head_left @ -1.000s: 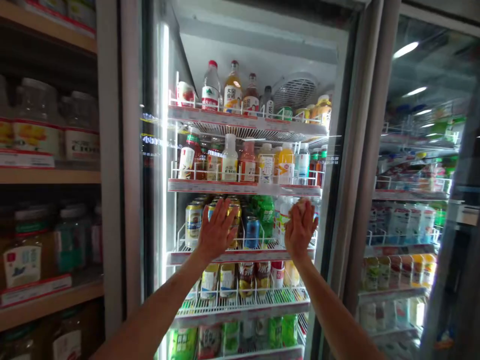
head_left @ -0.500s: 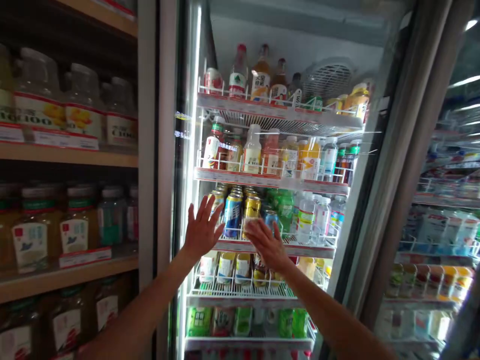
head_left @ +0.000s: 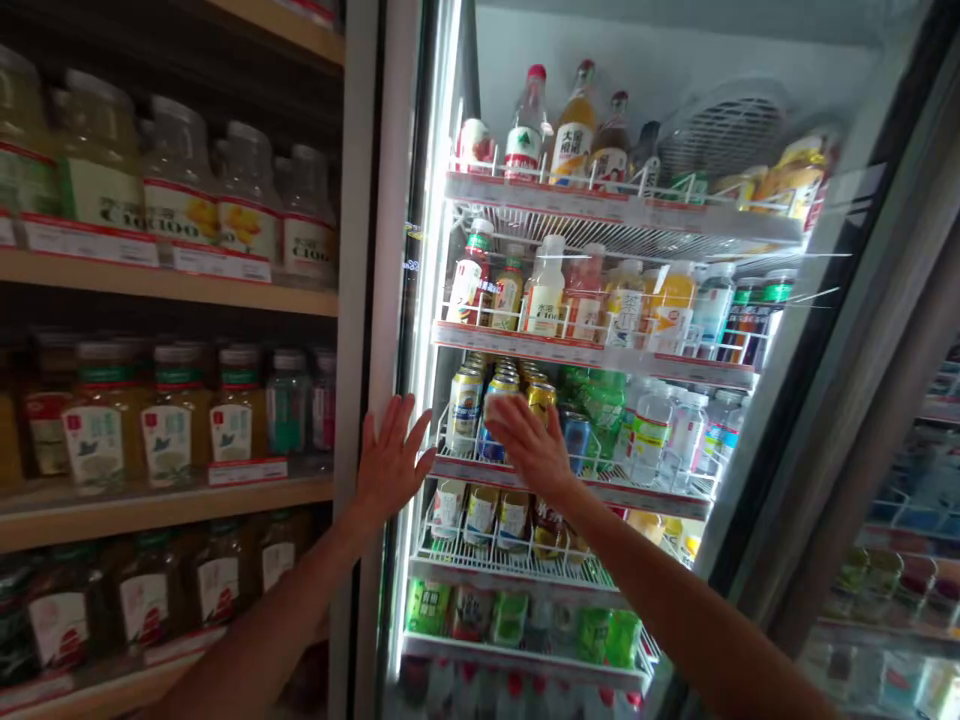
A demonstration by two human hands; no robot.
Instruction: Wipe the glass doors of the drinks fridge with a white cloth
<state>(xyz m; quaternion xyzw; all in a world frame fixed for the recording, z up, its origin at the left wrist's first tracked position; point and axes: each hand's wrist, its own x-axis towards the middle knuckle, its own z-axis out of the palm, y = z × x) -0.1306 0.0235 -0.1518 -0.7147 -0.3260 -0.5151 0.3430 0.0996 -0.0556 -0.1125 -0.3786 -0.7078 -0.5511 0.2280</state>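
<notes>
My left hand [head_left: 391, 465] is open, its fingers spread and raised, in front of the metal frame [head_left: 390, 250] at the left side of a lit drinks cooler. Whether it touches the frame I cannot tell. My right hand [head_left: 529, 445] holds nothing that I can see. Its fingers are stretched out and close together, pointing up and left in front of the can shelf. Behind it are a blue can [head_left: 498, 400], partly covered, and a gold can [head_left: 541, 402]. A silver can [head_left: 464, 408] stands between the two hands.
Several bottles [head_left: 546, 290] fill the cooler's upper wire shelves. Green packs [head_left: 428, 605] stand on a low shelf. At left, a wooden shelf [head_left: 172, 512] holds juice bottles [head_left: 167, 435]. A thick metal door frame [head_left: 862, 480] slants along the right side.
The view has shifted left, showing more of the wooden shelves. My left hand has moved from before the cans to the cooler's frame. My right hand now covers the blue can instead of the gold one.
</notes>
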